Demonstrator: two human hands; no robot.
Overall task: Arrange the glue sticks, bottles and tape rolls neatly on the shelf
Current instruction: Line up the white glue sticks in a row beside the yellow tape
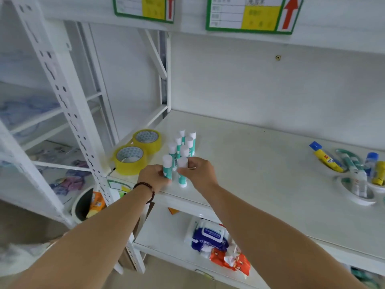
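Note:
Several teal glue sticks with white caps [183, 142] stand upright in two rows on the white shelf [260, 163], near its left front corner. My left hand [152, 178] grips the front-left glue stick [167, 166]. With my right hand [198, 174] I hold the front-right glue stick [182, 174], which stands on the shelf. Two yellow tape rolls [137, 152] lie flat to the left of the sticks. At the far right, yellow glue bottles with blue caps [327, 157] and more glue sticks lie jumbled on white tape rolls [358, 197].
A slotted white upright [68, 113] stands left of the shelf. The shelf below holds wet-wipe packs [210, 236] and orange packets [229, 259]. Green-framed labels with red arrows [250, 15] hang on the shelf above. A bin [83, 205] sits on the floor at the left.

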